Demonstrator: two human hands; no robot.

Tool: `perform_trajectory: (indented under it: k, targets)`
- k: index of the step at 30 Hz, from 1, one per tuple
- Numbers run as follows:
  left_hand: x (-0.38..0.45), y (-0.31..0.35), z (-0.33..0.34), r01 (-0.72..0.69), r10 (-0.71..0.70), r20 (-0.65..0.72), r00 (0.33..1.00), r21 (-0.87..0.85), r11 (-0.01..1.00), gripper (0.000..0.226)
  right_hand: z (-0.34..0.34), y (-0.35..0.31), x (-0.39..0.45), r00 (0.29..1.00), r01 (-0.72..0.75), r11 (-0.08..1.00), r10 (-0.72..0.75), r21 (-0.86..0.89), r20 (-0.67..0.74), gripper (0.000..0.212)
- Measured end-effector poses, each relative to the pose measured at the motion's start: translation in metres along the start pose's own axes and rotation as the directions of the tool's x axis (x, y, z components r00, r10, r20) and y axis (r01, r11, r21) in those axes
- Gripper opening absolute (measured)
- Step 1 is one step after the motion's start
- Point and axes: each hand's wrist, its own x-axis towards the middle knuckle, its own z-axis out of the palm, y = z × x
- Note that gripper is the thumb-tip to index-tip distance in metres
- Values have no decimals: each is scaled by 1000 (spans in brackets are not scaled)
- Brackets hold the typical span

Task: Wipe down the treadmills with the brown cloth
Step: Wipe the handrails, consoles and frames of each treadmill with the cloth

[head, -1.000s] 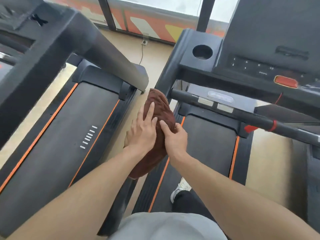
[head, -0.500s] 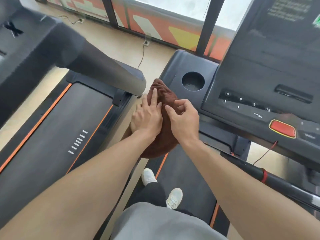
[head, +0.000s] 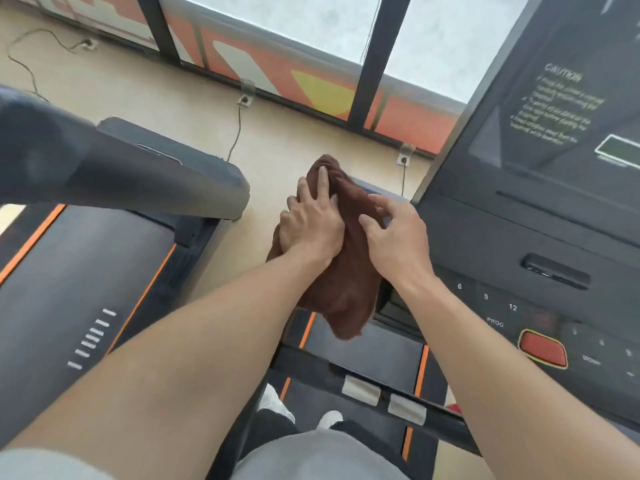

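- Floor point(head: 180, 98) is pale beige, smooth – it runs between the two machines and up to the window wall.
- I see a window wall point(head: 311, 36) across the top: frosted panes, dark vertical frames, an orange band with white and yellow shapes along the bottom.
- Two wall sockets sit low on that band, one point(head: 245, 100) with a cable point(head: 237, 129) trailing down toward the left machine, one point(head: 403, 160) near the console's edge.
- Left treadmill point(head: 79, 271): dark grey belt, orange side stripes, a row of white dashes; its grey handrail point(head: 138, 181) crosses above the belt.
- Right treadmill's console point(head: 540, 209) fills the right side – CAUTION text, number keys, PROG label, a red button point(head: 543, 348).
- Below it I see belt point(head: 363, 355) with orange edging, two silver pads on a crossbar, white shoes lower down.
- Brown cloth point(head: 346, 289) is bunched at the console's left corner, between both hands, tail hanging over the belt.
- Left hand point(head: 311, 226) lies flat on the cloth, fingers spread slightly, pressing on it.
- Right hand point(head: 398, 237) pinches the cloth's right side, fingers curled, tips on the fabric.
- I can't tell whether the cloth touches the console under the hands.
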Motion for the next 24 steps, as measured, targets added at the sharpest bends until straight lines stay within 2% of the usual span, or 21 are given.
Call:
perform_trajectory:
  k: [3,6,9,16,21,24]
  targets:
    - [29,14,-2,-9,9,19,1000,-6,1000,54,-2,2,11,997,29,998,-25,-56,78,53]
    - [51,24,-4,-29,29,31,999,-2,1000,47,-3,6,22,993,110,980,-100,-163,69,61]
    - [68,33,-4,-34,34,26,999,22,999,47,-6,1,37,978,209,962,-200,-176,65,61]
    - [71,41,-1,27,-27,-28,999,27,999,48,-19,-5,68,924,320,935,-273,-152,268,64]
    - [45,39,4,58,-54,-59,997,63,996,53,-27,2,71,907,346,924,-287,-161,307,59]
    - [10,44,14,49,-39,-62,997,161,986,61,-32,7,66,912,343,927,-290,-153,289,49]
